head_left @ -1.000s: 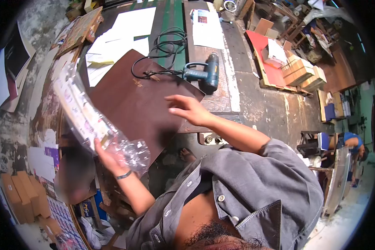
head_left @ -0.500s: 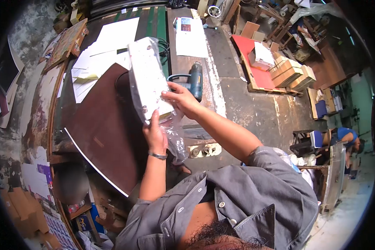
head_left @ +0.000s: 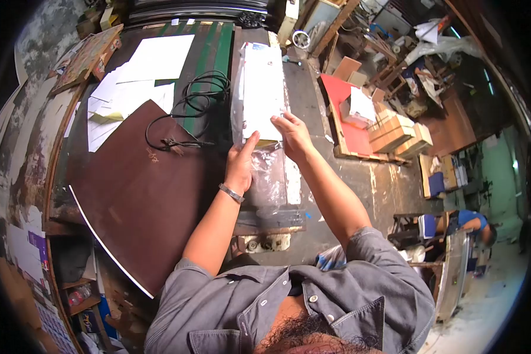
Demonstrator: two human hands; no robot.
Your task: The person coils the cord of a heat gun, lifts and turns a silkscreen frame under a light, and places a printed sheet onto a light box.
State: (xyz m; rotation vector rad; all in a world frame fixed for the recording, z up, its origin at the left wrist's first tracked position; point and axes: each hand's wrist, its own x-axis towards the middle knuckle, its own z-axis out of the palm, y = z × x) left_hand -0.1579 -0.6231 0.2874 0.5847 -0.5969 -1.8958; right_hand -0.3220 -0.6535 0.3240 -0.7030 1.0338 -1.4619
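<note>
The 2 hands have the plastic-wrapped packet [head_left: 262, 88] at the table's right side [head_left: 293, 171]. The left hand [head_left: 239, 168] holds its near edge, thumb on top, other fingers mostly hidden; the right hand [head_left: 295, 137] touches its right side, fingers slightly spread, though I can't tell whether they grip. The packet looks lined up but not let go, its clear wrap unremoved; anything further left to do doesn't show.
</note>
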